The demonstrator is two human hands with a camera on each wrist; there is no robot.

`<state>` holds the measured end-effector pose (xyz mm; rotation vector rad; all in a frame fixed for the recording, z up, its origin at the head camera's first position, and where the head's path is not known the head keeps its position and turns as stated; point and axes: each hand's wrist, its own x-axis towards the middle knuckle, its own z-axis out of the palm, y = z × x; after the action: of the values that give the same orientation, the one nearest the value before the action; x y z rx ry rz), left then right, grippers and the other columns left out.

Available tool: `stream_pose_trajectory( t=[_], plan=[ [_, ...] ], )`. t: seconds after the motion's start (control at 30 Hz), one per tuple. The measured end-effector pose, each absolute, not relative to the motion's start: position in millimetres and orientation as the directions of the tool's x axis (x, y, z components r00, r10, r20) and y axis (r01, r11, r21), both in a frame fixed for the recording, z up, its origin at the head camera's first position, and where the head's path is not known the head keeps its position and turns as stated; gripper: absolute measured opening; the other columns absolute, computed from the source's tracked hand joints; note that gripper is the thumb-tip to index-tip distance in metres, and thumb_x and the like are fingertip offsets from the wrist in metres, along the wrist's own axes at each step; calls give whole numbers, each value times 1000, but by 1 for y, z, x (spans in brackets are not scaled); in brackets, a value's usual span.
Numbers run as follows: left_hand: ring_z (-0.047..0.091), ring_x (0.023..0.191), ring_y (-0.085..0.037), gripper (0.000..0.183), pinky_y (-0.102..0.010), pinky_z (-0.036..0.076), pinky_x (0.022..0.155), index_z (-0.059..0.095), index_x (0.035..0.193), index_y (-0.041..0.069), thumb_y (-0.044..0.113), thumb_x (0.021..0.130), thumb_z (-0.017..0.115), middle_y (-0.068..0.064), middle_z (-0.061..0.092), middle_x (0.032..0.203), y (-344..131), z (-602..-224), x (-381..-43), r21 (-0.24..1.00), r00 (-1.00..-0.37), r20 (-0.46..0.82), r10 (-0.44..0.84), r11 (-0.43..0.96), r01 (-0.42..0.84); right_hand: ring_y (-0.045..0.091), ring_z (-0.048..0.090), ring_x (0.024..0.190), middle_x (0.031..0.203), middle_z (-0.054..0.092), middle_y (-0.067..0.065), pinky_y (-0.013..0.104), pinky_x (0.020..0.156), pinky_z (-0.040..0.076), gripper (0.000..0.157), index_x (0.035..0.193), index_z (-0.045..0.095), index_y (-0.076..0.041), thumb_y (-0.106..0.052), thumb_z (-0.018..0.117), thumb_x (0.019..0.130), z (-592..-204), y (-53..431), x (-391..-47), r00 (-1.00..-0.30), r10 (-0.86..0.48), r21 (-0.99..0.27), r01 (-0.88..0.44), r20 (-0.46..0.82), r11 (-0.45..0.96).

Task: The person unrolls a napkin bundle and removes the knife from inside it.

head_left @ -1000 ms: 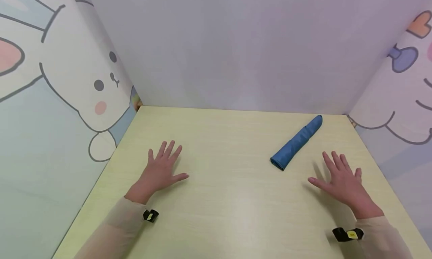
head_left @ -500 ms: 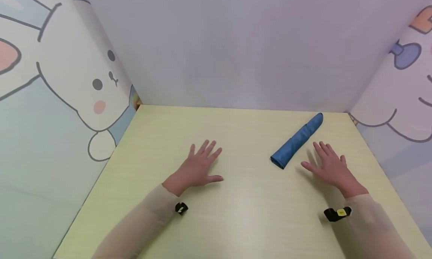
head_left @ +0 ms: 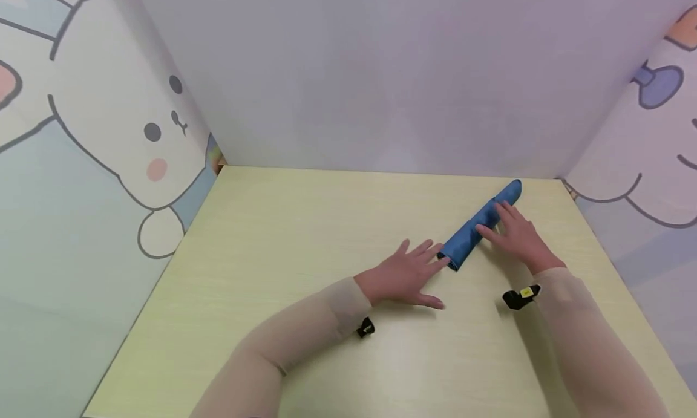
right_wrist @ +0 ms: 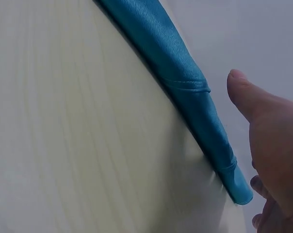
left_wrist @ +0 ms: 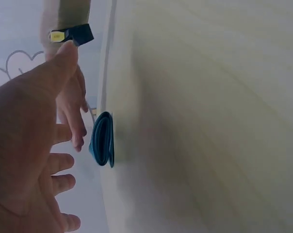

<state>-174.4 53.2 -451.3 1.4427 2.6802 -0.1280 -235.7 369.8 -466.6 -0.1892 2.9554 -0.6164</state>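
A rolled-up blue cloth (head_left: 472, 233) with a satiny sheen and stitched seams lies slantwise on the right of the table, narrowing towards its far end. In the left wrist view, the layered open end of the cloth (left_wrist: 103, 141) faces the camera. My left hand (head_left: 404, 277), fingers spread, hovers by the near end of the roll, its fingertips overlapping it in the head view. Over the middle of the roll is my right hand (head_left: 516, 236), fingers extended. The right wrist view shows a gap between the right thumb (right_wrist: 241, 90) and the cloth.
The pale wood-grain table (head_left: 283, 224) meets a plain light wall (head_left: 354, 73) at the back. Side panels with cartoon drawings, such as a white rabbit (head_left: 125, 103), flank it. Each wrist wears a small black device (head_left: 521, 297).
My left hand has swept right across the table to the near end of the cloth roll. My right hand has moved forward and left, over the roll. The cloth stays in place.
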Motion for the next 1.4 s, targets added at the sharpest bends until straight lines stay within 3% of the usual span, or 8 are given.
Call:
stream_pose_trajectory(
  t=[0.17,0.33,0.47,0.8,1.4],
  plan=[
    [6,147,-20,98,-54,20,111,16,156,27,86,78,28,-1,8,161,86,-457,-180,-59,-527,-161,835,525,849,51,1,141,156,0,29,74,100,6,97,154,8,-1,-63,50,91,-473,370,-247,-981,-168,-395,-119,-92,911],
    [1,147,-19,100,-53,17,112,8,156,30,89,76,23,3,1,162,105,-466,-187,-86,-576,-212,789,572,816,50,0,141,156,1,30,76,99,5,98,154,8,-1,-63,50,91,-480,369,-253,-978,-177,-388,-122,-109,913],
    [5,147,-21,101,-52,17,113,9,156,28,89,76,23,2,2,162,112,-468,-188,-77,-601,-227,767,601,796,49,-2,141,156,-1,30,77,97,4,98,154,6,-2,-65,47,91,-485,368,-253,-975,-171,-374,-108,-140,921],
    [10,146,-20,104,-51,21,111,13,156,22,88,77,26,-1,7,161,117,-463,-182,-78,-619,-254,743,622,779,45,-10,142,156,-5,28,78,96,2,93,154,5,-4,-65,41,93,-488,366,-252,-970,-175,-345,-108,-168,932],
    [8,147,-23,107,-55,20,110,8,157,20,88,76,27,-4,1,162,96,-474,-160,-116,-637,-265,724,632,767,45,-6,142,157,-1,26,78,97,0,94,155,9,-5,-68,41,92,-491,342,-242,-962,-213,-308,-153,-169,939]
  ],
)
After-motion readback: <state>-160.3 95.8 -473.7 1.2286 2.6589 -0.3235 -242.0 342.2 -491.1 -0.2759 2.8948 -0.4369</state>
